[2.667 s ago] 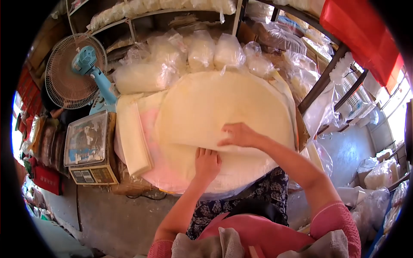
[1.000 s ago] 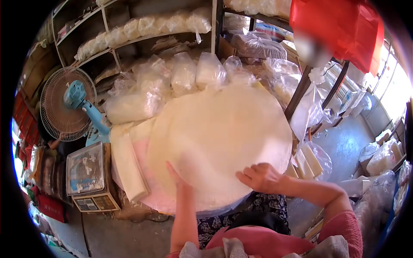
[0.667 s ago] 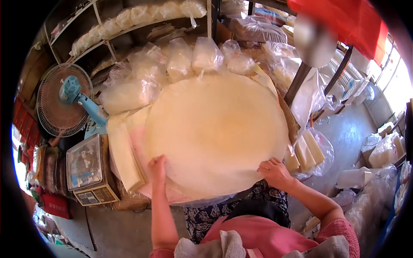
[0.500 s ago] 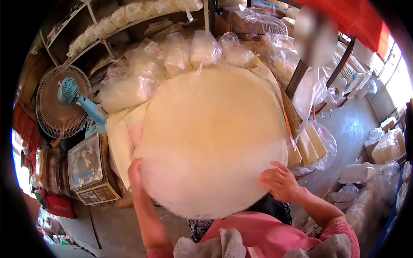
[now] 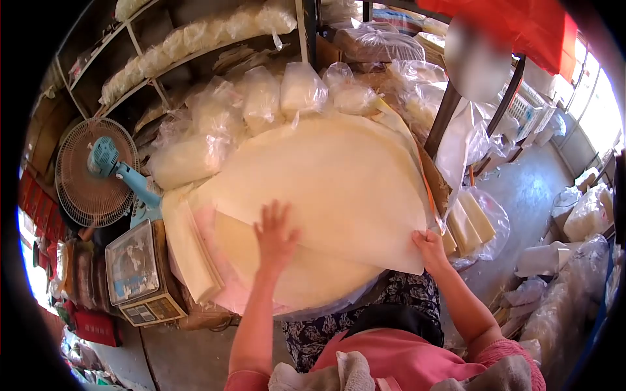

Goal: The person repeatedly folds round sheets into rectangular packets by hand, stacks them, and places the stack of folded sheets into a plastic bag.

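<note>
A large, thin, cream-coloured sheet (image 5: 326, 182) lies doubled over on top of a round stack of similar sheets (image 5: 326, 277). Its straight edge runs slantwise from the left down to a corner at the right. That right corner is pinched between the thumb and fingers of my right hand (image 5: 429, 251). My left hand (image 5: 276, 236) is spread, palm down, over the straight edge near the middle; whether it presses on the sheet I cannot tell. Folded cream sheets (image 5: 199, 251) form a narrow pile left of the stack.
Filled clear plastic bags (image 5: 303, 91) line the far side of the stack. To the left stand a blue fan (image 5: 104, 156) and a weighing scale (image 5: 134, 267). More folded sheets in plastic (image 5: 471, 221) sit at the right. Wrapped bundles (image 5: 590, 215) lie farther right.
The round sheet, held up at both sides before, now lies folded across the stack. My left hand moved rightward and inward from its left rim; my right hand closed on its corner.
</note>
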Tool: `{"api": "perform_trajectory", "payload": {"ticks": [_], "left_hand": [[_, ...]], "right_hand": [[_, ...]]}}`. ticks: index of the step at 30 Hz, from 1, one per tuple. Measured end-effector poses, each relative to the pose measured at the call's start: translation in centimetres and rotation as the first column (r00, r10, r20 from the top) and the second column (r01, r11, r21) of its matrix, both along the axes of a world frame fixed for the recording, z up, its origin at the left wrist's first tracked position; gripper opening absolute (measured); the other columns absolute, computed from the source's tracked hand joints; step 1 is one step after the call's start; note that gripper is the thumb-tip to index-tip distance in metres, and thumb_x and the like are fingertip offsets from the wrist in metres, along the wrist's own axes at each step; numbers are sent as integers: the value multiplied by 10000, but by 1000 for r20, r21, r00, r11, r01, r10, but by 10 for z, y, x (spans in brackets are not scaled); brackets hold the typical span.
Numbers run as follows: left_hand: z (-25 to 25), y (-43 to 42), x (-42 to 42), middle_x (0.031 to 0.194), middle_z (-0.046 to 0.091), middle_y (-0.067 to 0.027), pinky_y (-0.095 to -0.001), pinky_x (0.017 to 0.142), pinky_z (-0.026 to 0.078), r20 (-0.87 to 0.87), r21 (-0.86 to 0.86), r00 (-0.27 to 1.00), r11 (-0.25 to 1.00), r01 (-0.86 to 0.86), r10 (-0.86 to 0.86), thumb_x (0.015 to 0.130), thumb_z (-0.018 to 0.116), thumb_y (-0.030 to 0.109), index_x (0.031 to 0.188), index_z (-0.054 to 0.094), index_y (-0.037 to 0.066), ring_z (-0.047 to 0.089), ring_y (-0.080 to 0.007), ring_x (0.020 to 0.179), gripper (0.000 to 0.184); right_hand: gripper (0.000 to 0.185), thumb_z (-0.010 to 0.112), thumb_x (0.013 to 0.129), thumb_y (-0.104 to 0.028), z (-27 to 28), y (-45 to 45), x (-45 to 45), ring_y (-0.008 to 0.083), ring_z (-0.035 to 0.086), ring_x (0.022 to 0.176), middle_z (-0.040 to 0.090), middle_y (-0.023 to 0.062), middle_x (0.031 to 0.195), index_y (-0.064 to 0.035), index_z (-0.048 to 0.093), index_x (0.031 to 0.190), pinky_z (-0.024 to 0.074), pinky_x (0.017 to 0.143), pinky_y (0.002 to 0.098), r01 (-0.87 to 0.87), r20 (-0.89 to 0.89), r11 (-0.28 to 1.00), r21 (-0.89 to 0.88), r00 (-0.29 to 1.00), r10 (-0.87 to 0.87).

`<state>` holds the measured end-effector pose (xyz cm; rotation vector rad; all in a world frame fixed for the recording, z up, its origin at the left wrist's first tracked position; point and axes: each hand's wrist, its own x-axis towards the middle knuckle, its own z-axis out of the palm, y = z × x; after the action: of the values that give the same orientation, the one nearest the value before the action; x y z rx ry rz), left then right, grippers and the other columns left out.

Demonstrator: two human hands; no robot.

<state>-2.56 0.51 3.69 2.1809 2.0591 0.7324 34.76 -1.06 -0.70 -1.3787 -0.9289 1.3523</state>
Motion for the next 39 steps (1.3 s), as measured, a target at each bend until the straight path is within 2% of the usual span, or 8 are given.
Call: {"api": "perform_trajectory", "payload": {"ticks": [6, 12, 19, 22, 27, 31, 36, 39], "left_hand": [[-52, 11, 35, 1475, 309, -138, -565, 1108, 146, -354, -178, 929, 968, -178, 106, 885, 536, 400, 1401, 382, 143, 238, -338, 1385, 597], [-13, -31, 83, 1462, 330, -143, -454, 1118, 236, 17, -100, 825, 820, 563, -565, 840, 621, 284, 1391, 381, 121, 273, -322, 1371, 622], [34, -25, 82, 889, 680, -153, -378, 674, 534, 302, -45, 861, 897, 441, -408, 787, 666, 84, 1183, 544, 68, 662, -330, 780, 415], [93, -31, 70, 658, 594, -32, -257, 509, 420, 855, 147, 464, 966, 215, -233, 914, 571, 165, 1073, 583, -37, 514, -75, 596, 258], [199, -32, 31, 977, 645, -111, -285, 705, 547, 958, 266, -61, 951, -157, -279, 889, 635, 222, 1038, 584, -42, 650, -168, 817, 307], [153, -8, -7, 1283, 507, -179, -357, 956, 443, 975, 207, -12, 936, -285, -220, 919, 584, 238, 1310, 410, -67, 519, -220, 1160, 526], [5, -19, 7, 1473, 288, -202, -410, 1109, 251, 465, 435, 857, 785, -441, 224, 881, 610, 394, 1442, 238, -8, 293, -308, 1364, 784], [-24, -70, 61, 1490, 241, -212, -428, 1123, 226, 372, 171, 893, 964, 203, -254, 856, 627, 382, 1438, 243, 7, 240, -335, 1388, 792]], "right_hand": [[151, 559, 928, -149, 1, -12, -2, 117, 579, 635, 605, 19, 754, -9, 608, 898, 488, 589, 277, 29, 44, 999, -19, 999, -28], [177, 584, 920, -178, 50, -23, -1, 138, 607, 656, 619, 36, 760, -4, 613, 913, 505, 590, 283, -117, -225, 984, -133, 971, 85], [240, 535, 946, -229, 106, 2, 14, 119, 628, 706, 637, 41, 848, -22, 601, 1050, 535, 642, 277, 183, -328, 951, 249, 940, -95], [290, 516, 956, -259, 94, 8, 19, 156, 644, 775, 637, 71, 926, -21, 572, 1113, 545, 685, 301, 193, -304, 961, 199, 944, -126], [414, 543, 947, -298, 69, -18, -28, 189, 620, 911, 622, 97, 1060, -8, 488, 1237, 504, 774, 309, 0, -289, 1000, 10, 957, 3], [382, 592, 924, -258, 43, -24, -31, 127, 605, 878, 631, 50, 1005, -10, 530, 1208, 494, 735, 254, -74, -372, 997, 10, 925, 72], [227, 610, 907, -187, 34, -31, -24, 117, 628, 725, 658, 27, 852, -7, 628, 1044, 512, 650, 249, -79, -258, 994, -78, 965, 56], [230, 598, 902, -148, 14, -37, -18, 116, 631, 792, 660, 39, 924, -8, 613, 1083, 513, 653, 252, -57, -245, 984, -168, 969, 14]]}}
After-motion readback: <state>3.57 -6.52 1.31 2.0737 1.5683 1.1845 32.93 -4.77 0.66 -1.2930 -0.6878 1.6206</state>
